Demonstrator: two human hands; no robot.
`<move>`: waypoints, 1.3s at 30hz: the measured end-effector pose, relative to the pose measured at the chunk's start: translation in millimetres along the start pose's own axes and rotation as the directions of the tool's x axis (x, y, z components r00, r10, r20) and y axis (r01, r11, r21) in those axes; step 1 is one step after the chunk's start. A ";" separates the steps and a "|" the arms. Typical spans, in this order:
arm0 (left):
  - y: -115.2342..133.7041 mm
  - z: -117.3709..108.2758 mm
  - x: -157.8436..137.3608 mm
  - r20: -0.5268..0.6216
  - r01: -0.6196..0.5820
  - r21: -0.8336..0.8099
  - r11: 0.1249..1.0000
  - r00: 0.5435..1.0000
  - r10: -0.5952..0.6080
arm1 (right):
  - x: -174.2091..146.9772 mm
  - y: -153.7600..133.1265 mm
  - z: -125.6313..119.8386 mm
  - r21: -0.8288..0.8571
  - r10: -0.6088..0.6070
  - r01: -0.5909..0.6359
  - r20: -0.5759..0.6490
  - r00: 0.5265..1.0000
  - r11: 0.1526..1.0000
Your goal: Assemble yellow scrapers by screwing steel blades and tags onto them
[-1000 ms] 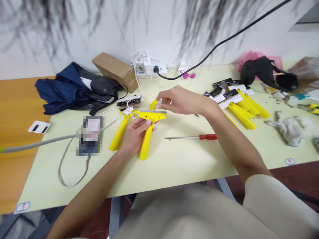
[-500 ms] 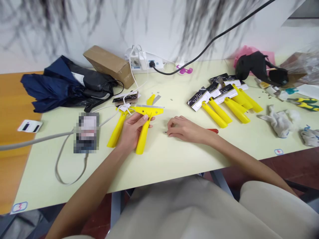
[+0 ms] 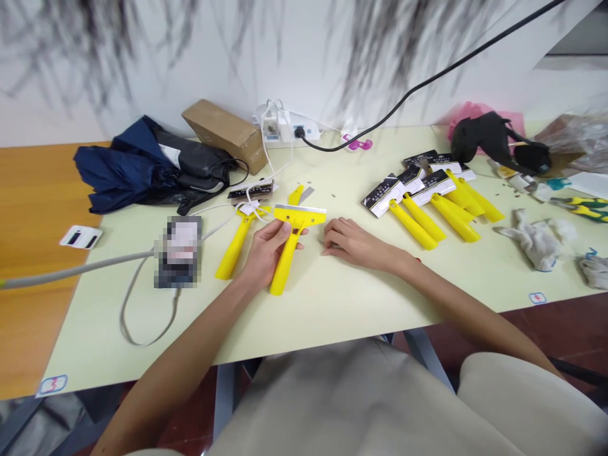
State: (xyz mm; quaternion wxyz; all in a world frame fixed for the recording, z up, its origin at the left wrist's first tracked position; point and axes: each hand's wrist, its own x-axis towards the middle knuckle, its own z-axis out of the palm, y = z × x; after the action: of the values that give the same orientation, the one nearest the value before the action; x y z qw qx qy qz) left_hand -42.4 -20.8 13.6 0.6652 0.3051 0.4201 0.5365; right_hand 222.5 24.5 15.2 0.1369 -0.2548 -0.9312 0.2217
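nearest, the left hand (image 3: 266, 253) is seen closed around the neck of a yellow scraper (image 3: 291, 244), thumb laid over the top of the handle. its long axis is run from the handle end near the desk (image 3: 332, 304) edge up and slightly right to the wide head, where a metal blade edge is shown along the far side. just right of that head, the right hand (image 3: 354, 244) is laid palm down on the desk, fingers loosely curled together and clamped on nothing that can be made out; a red screwdriver (image 3: 418, 259) is mostly hidden under its wrist. the scraper head is thus found to the left of the right hand, close but apart, and the right hand is the free one nearer to it. beyond the held tool, a second scraper (image 3: 235, 244) and a loose blade piece (image 3: 304, 193) are lain. farther right, a row of packaged scrapers (image 3: 427, 202) is fanned out.
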 end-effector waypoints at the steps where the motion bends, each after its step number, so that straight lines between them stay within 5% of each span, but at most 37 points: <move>1: -0.5 1.2 -1.2 0.016 0.003 -0.003 1.000 1.000 -0.002 | -1.1 0.6 -0.8 0.009 0.005 -0.005 -0.010 1.000 1.000; 10: -4.5 7.4 -4.4 0.053 0.014 0.017 1.000 0.998 -0.015 | -9.7 3.7 0.5 -0.012 0.020 -0.022 -0.168 0.986 1.000; 14: -9.6 5.8 -2.0 0.056 0.021 0.020 1.000 0.998 -0.022 | -10.9 -2.6 -17.0 0.110 0.091 -0.063 -0.277 0.957 0.992; 18: -11.5 6.9 -0.9 0.036 0.048 0.004 0.999 0.998 -0.048 | 2.7 -12.7 -41.2 0.079 0.038 -0.009 -0.365 0.930 0.997; 25: -11.3 10.6 -0.1 -0.047 0.032 -0.066 0.997 0.998 -0.035 | 56.0 -17.5 -71.4 0.091 -0.069 0.078 -0.102 0.992 0.993; 31: -11.8 8.2 3.4 -0.092 -0.009 -0.102 0.995 0.996 0.000 | 87.2 -17.7 -87.9 0.027 -0.048 0.045 0.110 0.993 0.999; 39: -7.4 8.2 3.5 -0.080 0.023 -0.136 0.990 0.996 -0.034 | 90.3 -5.7 -76.0 0.006 -0.068 0.068 0.129 0.989 0.998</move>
State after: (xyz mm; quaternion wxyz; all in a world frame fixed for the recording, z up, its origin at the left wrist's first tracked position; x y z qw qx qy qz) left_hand -31.5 -18.8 10.2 0.6740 0.2309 0.4142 0.5665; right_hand 172.9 94.6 96.5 0.0838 -0.2080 -0.9461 0.2337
